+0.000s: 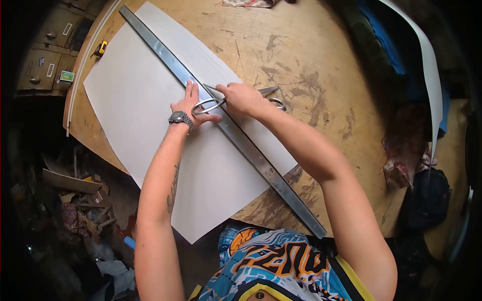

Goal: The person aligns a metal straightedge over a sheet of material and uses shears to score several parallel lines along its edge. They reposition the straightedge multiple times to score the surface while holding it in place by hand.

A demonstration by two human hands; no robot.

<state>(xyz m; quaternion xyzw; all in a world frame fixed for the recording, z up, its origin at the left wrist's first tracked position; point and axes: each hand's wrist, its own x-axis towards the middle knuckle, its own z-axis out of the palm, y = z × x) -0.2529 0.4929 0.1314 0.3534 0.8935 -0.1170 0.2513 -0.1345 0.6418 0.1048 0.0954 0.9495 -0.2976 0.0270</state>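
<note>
My left hand (193, 106), with a watch at its wrist, presses down on a long metal straightedge (251, 144), its fingers spread. The straightedge lies diagonally across a large white sheet (125, 95) and reaches past it at the lower right. On the straightedge's right side my right hand (243, 99) is closed around a pair of scissors (208, 106) spread wide apart. One finger loop sticks out beside my left hand, and the other shows behind my right wrist. One blade points right over the wood; the part inside my grip is hidden.
The sheet rests on a worn wooden table (291, 60). At its left edge are a yellow tape measure (100, 48) and a thin pale strip (75, 85). Drawers (50, 50) stand at the upper left, and scraps (90, 200) clutter the floor. A curved white sheet (433, 75) hangs at right.
</note>
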